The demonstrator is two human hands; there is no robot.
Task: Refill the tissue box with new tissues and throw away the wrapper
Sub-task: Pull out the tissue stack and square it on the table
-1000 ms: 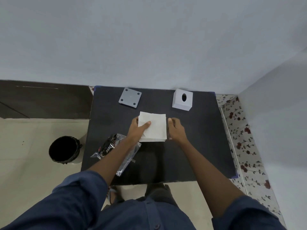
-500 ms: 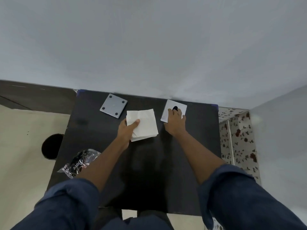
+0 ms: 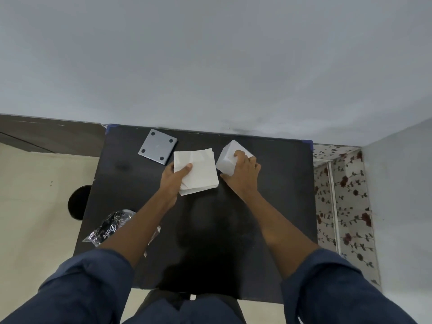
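Note:
A stack of white tissues (image 3: 198, 169) is held over the far middle of the black table (image 3: 210, 242) by my left hand (image 3: 175, 181), thumb on top of the stack. Just to its right, my right hand (image 3: 243, 174) grips the white tissue box (image 3: 225, 160), which is tilted up on one edge. The box's grey base plate (image 3: 157, 146) with four dark feet lies flat to the left of the tissues. The clear plastic wrapper (image 3: 109, 228) with black print lies at the table's left edge, partly under my left forearm.
A black waste bin (image 3: 77, 202) stands on the floor left of the table, half hidden by the tabletop. A wall runs along the table's far edge. A flowered cloth (image 3: 343, 206) hangs on the right side.
My right hand went from beside the tissues to the tissue box, took hold of it and tipped it up. My left hand carried the tissue stack farther up the table.

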